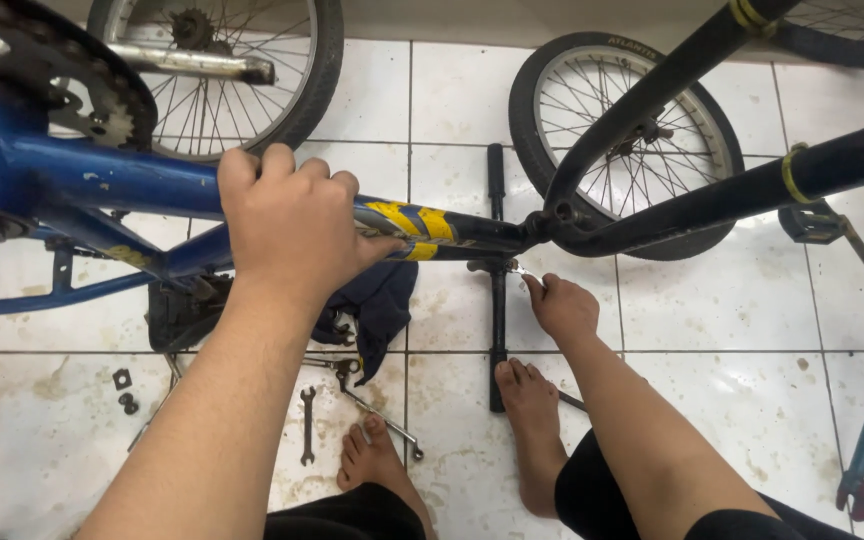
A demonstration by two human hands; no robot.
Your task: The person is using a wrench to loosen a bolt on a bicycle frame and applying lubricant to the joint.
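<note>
Two bare hands are at work over a dirty white tiled floor [732,300]. Left hand [290,225] is closed around the blue bicycle frame tube [132,180], fingers wrapped over the top, thumb near the yellow patch. Right hand [560,305] reaches low, its fingertips pinching a small silver tool [522,270] just under the black frame joint [550,222], beside a black bar [497,280] lying on the floor. Nearby lie a spanner [307,425], a dark cloth [382,305] and two nuts [124,392]. A small wheel [642,150] stands behind
</note>
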